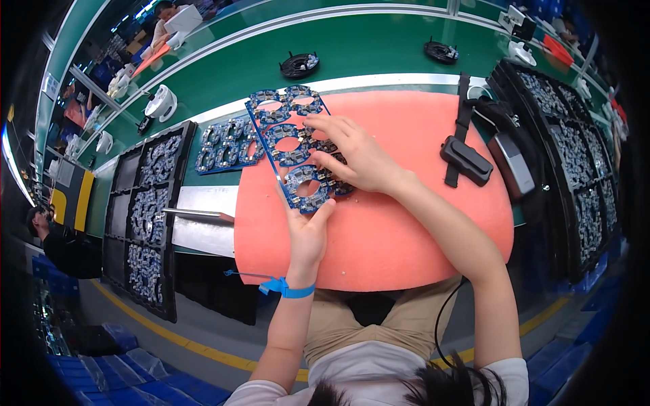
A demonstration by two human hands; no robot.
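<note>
Blue circuit panel (292, 139) lies tilted over the soft orange pad (406, 223) on the counter; it looks thin, stiff, light and easy to snap, with round holes and tiny bumpy parts, so I think its bare edges are the best place to hold. Left hand (308, 233) pinches its near end, and right hand (355, 159) presses spread fingers on top.

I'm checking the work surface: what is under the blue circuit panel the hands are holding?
Under the blue circuit panel lies the orange pad, showing through its round cut-outs. The right hand covers its near right part; the left hand grips its near end.
</note>
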